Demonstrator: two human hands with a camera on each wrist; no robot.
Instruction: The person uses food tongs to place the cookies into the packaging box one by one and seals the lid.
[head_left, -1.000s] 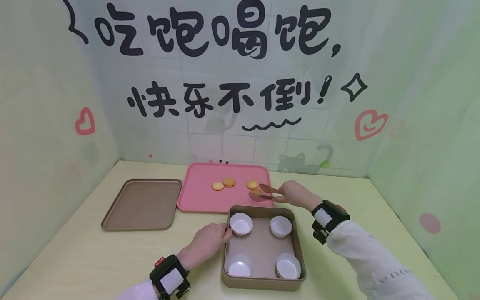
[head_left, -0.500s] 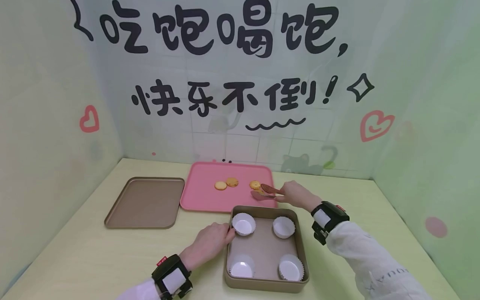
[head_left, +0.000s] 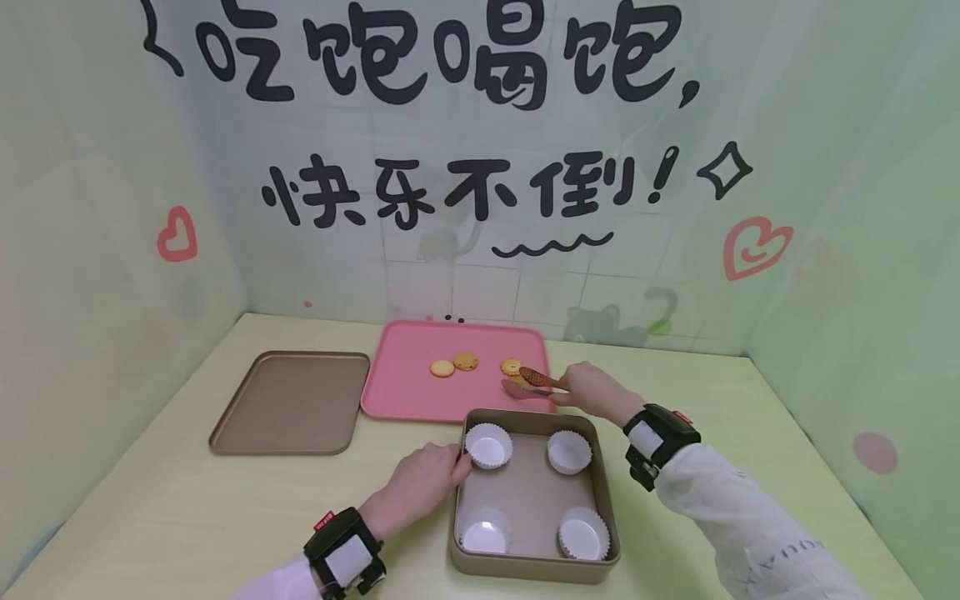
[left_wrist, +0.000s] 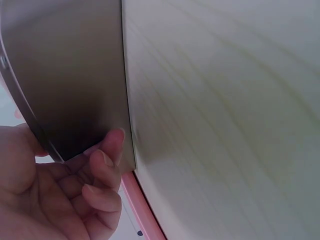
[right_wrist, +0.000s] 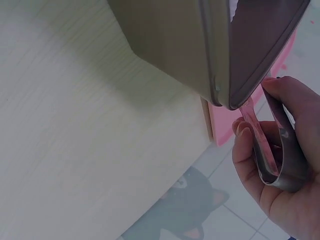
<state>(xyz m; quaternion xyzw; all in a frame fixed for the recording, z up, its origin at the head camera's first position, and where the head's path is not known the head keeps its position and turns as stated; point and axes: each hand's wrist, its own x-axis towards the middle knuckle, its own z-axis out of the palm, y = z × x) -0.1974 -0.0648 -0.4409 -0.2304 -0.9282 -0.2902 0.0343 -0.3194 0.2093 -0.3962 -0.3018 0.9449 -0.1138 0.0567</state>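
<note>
In the head view my right hand (head_left: 596, 389) holds a pair of tongs (head_left: 543, 380) with spatula-like ends, over the right end of the pink tray (head_left: 405, 396). The tongs' ends stand on either side of a cookie (head_left: 519, 380), partly hidden by them. Another cookie (head_left: 511, 366) lies just behind it. In the right wrist view the metal bend of the tongs (right_wrist: 292, 172) lies in my palm. My left hand (head_left: 416, 486) grips the left wall of a deep square baking tin (head_left: 528, 500), thumb at the rim and fingers outside.
White paper baking cups, such as the back right cup (head_left: 569, 452), stand in the tin's corners. Two more cookies (head_left: 454, 364) lie mid-tray. A shallow brown baking tray (head_left: 292, 404) sits left of the pink one. Printed cloth walls (head_left: 480, 287) border the table.
The head view has shifted slightly, so everything sits a little to the right in it. Both hands, the tongs and the tin otherwise stay put.
</note>
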